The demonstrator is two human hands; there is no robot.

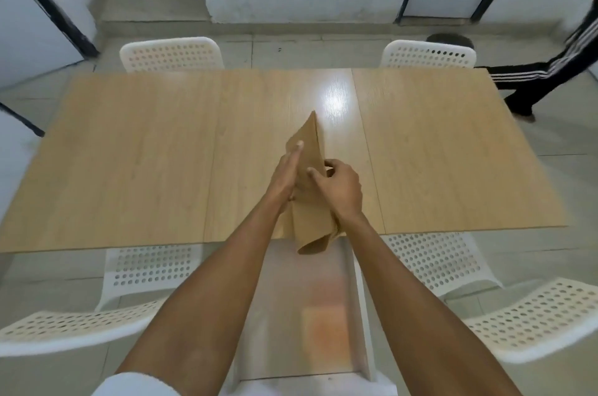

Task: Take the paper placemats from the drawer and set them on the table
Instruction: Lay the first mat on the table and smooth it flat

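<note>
Brown paper placemats (310,149) are held upright over the near middle of the light wooden table (136,149), curled at the bottom end. My left hand (286,175) lies flat against their left side with fingers stretched out. My right hand (339,188) grips them from the right, thumb and fingers curled around the paper. Below my forearms a white drawer (359,314) stands pulled out from under the table's near edge, with a pale blurred bottom and something orange showing faintly in it.
White perforated chairs stand around the table: two at the far side (171,54) (427,54), and several on the near side (437,259) (64,331). A person's legs in black striped trousers (550,68) are at the far right. White walls stand behind.
</note>
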